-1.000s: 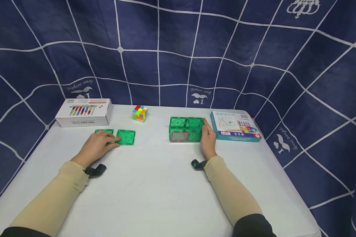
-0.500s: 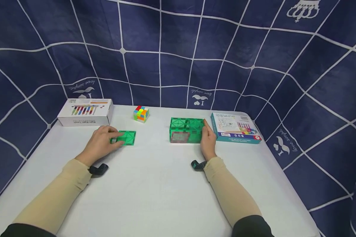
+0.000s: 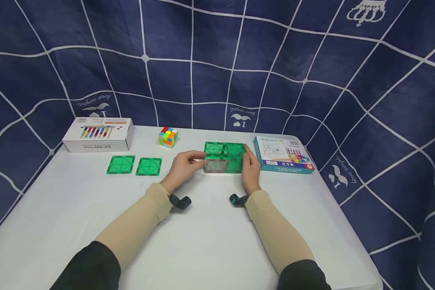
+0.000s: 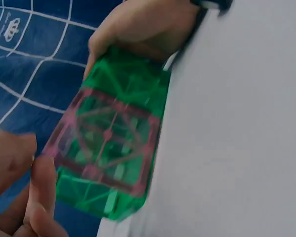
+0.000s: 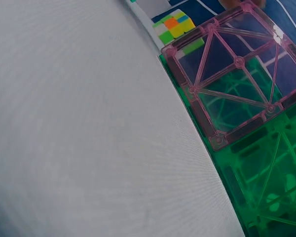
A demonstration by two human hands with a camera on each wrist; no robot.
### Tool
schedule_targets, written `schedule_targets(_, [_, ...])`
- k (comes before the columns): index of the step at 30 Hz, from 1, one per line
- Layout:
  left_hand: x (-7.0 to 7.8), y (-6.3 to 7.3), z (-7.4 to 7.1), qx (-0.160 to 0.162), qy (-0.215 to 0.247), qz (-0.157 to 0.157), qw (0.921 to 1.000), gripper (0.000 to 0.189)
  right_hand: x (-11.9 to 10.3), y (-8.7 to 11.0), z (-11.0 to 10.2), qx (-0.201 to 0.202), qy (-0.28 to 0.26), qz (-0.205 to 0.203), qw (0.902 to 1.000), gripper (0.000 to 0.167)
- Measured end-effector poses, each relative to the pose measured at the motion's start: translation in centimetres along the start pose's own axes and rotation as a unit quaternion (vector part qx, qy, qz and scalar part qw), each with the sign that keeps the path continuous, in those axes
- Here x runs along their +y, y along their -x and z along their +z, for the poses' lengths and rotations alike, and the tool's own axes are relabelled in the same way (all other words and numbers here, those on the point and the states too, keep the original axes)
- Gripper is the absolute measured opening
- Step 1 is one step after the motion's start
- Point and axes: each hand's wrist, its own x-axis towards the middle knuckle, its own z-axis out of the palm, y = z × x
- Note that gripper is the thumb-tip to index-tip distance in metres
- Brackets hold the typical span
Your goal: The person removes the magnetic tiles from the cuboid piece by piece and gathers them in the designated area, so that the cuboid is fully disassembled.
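Note:
A long box of green see-through magnetic tiles stands at the middle back. A pink magnetic tile lies against the left part of its front; in the left wrist view one corner juts past the green edge. My left hand pinches the pink tile by that corner between thumb and fingers. At the box's right end my right hand holds it, thumb in front and fingers along the side. Two loose green square tiles, a left one and a right one, lie flat to the left.
A white box is at the back left, with a colourful puzzle cube to its right. Beyond my right hand lies a flat teal and white box. A dark blue checked cloth hangs behind the white table.
My left hand has left the loose green tiles, moved right and taken the pink tile's corner. Both loose green tiles are uncovered. My right hand still holds the box's right end.

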Motion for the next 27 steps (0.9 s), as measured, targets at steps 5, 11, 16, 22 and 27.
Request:
schedule_targets(5, [-0.5, -0.9, 1.6, 0.043, -0.015, 0.034, 0.9984, 0.020, -0.2, -0.3, 0.7, 0.006, -0.011, -0.009, 0.9999, 0.044])
schedule_targets(11, [-1.9, -0.9, 2.4, 0.064, -0.002, 0.056, 0.9964, 0.017, -0.1, -0.1, 0.4, 0.010, 0.000, 0.000, 1.0000, 0.043])
schedule_targets(16, [-2.0, -0.8, 2.7, 0.063, 0.008, 0.067, 0.9957, 0.016, 0.2, -0.1, 0.1, 0.000, -0.002, -0.002, 1.0000, 0.045])
schedule_targets(22, [-1.7, -0.6, 2.4, 0.049, 0.012, 0.057, 0.9971, 0.012, 0.2, -0.1, 0.0, -0.004, 0.004, -0.010, 0.9999, 0.045])
schedule_targets(27, [-1.7, -0.2, 1.5, 0.031, 0.012, 0.059, 0.9977, 0.010, 0.1, 0.1, 0.1, -0.004, 0.001, -0.009, 1.0000, 0.046])
